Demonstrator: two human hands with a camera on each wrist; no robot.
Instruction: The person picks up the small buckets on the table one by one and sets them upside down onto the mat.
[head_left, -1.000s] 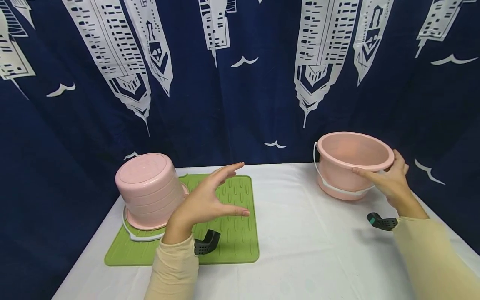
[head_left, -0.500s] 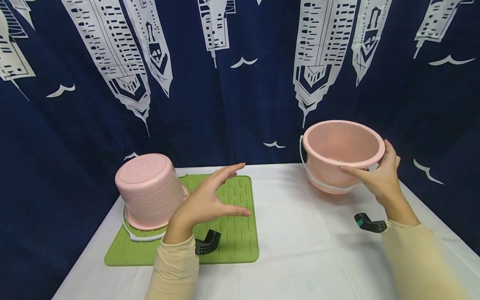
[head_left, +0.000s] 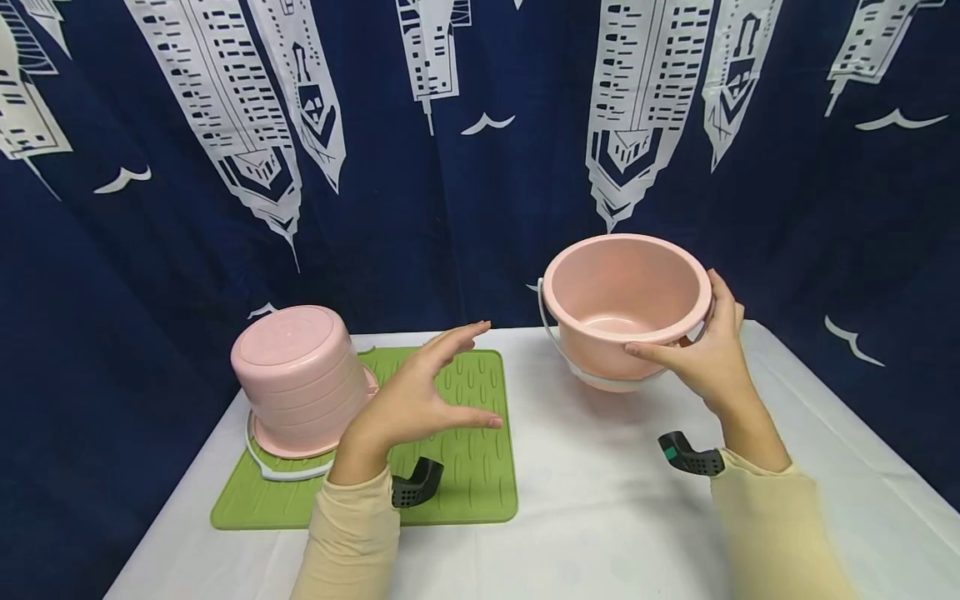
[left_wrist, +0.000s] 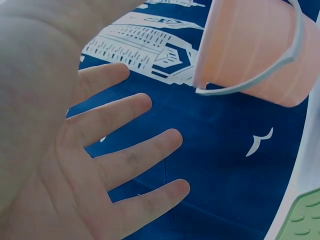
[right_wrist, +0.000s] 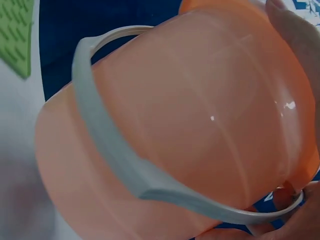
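Note:
My right hand (head_left: 705, 350) grips the rim of a pink bucket (head_left: 600, 354), thumb on the near side and fingers round the right side. Its mouth faces up, tilted toward me, and it appears lifted off the table. The white handle (right_wrist: 115, 145) hangs down along its wall in the right wrist view. To the left, my left hand (head_left: 412, 400) is raised above the green mat (head_left: 472, 475), its fingers extended and thumb apart, holding nothing. Beside it a second pink bucket (head_left: 300, 392) stands upside down on the mat, its handle (head_left: 292, 476) lying in front.
A white cloth covers the table (head_left: 570, 517). Behind it hangs a dark blue curtain (head_left: 465, 233) with white buildings and birds. Black wrist devices sit at both sleeves, one (head_left: 420, 483) on the left and one (head_left: 690, 457) on the right.
My right hand has raised the bucket and carried it left, from the far right of the table toward the middle. The left hand and the upside-down bucket have stayed in place.

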